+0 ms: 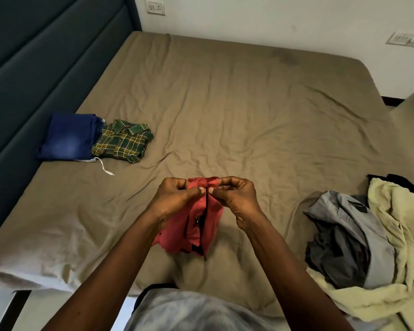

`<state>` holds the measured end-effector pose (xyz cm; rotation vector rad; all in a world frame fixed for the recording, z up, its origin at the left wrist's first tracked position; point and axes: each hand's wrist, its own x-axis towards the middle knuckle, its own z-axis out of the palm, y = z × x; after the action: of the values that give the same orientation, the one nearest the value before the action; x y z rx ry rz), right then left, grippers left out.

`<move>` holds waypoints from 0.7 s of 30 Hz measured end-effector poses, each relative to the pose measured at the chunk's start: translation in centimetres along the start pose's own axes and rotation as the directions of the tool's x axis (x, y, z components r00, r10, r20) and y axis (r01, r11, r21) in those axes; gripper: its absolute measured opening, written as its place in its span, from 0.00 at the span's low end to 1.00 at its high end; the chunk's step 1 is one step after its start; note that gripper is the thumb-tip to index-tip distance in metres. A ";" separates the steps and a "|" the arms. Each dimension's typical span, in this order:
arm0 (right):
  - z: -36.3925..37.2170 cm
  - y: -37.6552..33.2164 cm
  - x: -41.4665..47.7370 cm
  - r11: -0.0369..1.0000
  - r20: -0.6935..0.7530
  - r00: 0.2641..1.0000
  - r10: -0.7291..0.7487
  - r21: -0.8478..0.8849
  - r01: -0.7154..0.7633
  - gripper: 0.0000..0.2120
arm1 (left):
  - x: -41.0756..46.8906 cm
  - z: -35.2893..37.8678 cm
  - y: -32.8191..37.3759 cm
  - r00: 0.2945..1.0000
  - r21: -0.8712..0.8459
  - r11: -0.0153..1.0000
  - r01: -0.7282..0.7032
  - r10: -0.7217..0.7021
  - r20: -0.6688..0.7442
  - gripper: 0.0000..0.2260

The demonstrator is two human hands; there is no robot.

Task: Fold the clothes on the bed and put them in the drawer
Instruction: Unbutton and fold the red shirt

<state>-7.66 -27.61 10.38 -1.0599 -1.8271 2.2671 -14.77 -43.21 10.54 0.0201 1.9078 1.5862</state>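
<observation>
A red garment [197, 229] hangs bunched above the bed's near edge, lifted clear of the sheet. My left hand [175, 199] pinches its top edge from the left and my right hand [234, 198] pinches it from the right, thumbs nearly meeting at the middle. Folded blue jeans [67, 137] and a folded green plaid shirt [123, 140] lie side by side at the bed's left, near the headboard. An unfolded heap at the right holds a grey shirt [359, 232] on a pale yellow cloth [402, 263]. No drawer is in view.
The tan bedsheet [237, 111] is wrinkled and bare across its middle and far side. A dark padded headboard [34, 56] runs along the left. White wall with switch plates [156, 7] stands behind the bed. A dark garment [406, 183] peeks from behind the heap.
</observation>
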 end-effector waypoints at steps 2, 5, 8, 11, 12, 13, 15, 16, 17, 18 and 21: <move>0.1 0.4 -0.1 0.999 0.028 0.999 0.014 0.047 -0.016 0.07 | -0.2 0.2 -0.2 1.000 0.001 1.000 -0.022 0.022 -0.009 0.09; 0.2 0.7 -0.3 0.991 0.082 0.995 0.057 0.118 -0.067 0.08 | -0.6 0.3 -0.4 0.998 0.011 0.999 -0.045 0.045 -0.036 0.04; 0.1 0.9 -0.3 0.979 0.121 0.988 0.092 0.170 -0.112 0.09 | -0.5 0.1 -0.6 0.999 -0.008 1.000 -0.026 0.025 -0.043 0.04; 0.1 1.0 -0.2 0.947 0.176 0.972 0.156 0.253 -0.198 0.08 | -0.6 -0.1 -0.4 1.000 -0.035 0.999 -0.025 0.024 -0.008 0.03; 0.0 1.1 -0.2 0.938 0.187 0.966 0.176 0.266 -0.222 0.06 | -0.6 -0.1 -0.3 1.000 -0.026 0.999 -0.031 0.031 0.004 0.02; -0.1 1.2 -0.1 0.937 0.194 0.963 0.189 0.259 -0.236 0.05 | -0.6 -0.1 -0.3 0.999 -0.015 0.999 -0.036 0.037 0.014 0.02; -0.2 1.2 0.0 0.954 0.214 0.953 0.214 0.166 -0.252 0.04 | -0.7 -0.1 -0.5 0.999 0.002 0.999 -0.035 0.035 0.021 0.04; -0.2 1.2 0.0 0.964 0.218 0.949 0.226 0.093 -0.251 0.06 | -0.7 -0.1 -0.6 0.999 0.006 1.000 -0.030 0.030 0.018 0.05; -0.3 1.2 0.0 0.970 0.218 0.948 0.230 0.031 -0.242 0.09 | -0.6 -0.1 -0.7 1.000 0.011 1.000 -0.027 0.027 0.011 0.07; -0.2 1.2 0.0 0.972 0.219 0.948 0.230 -0.011 -0.233 0.12 | -0.6 -0.2 -0.8 1.000 0.018 0.999 -0.029 0.029 -0.002 0.09; -0.4 0.8 0.1 0.978 0.203 0.956 0.210 -0.050 -0.203 0.11 | -0.3 -0.4 -0.9 0.995 0.082 0.994 -0.066 0.072 -0.074 0.13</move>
<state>-7.24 -27.51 9.61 -1.1040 -1.9104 2.5675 -14.38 -43.94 9.94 0.0603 2.0487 1.5759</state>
